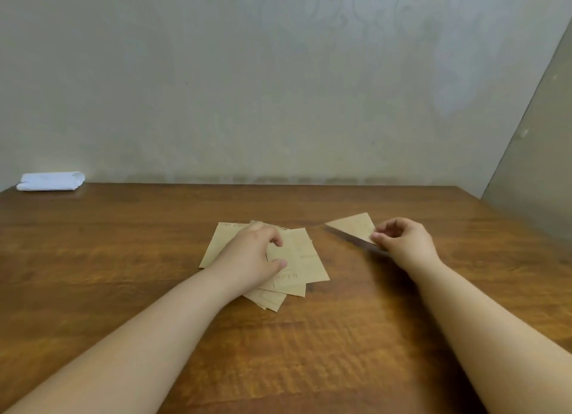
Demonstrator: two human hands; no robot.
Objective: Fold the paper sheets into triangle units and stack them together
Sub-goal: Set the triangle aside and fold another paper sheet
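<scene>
On the table (123, 259), left hand (247, 255) grips paper sheets (297, 259); right hand (402, 243) pinches folded triangle (353, 226).

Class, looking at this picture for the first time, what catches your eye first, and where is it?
The loose pile of tan paper sheets at the table's middle, with the left hand resting on it. Just right of it, the right hand pinches a folded paper triangle above the wooden table.
</scene>
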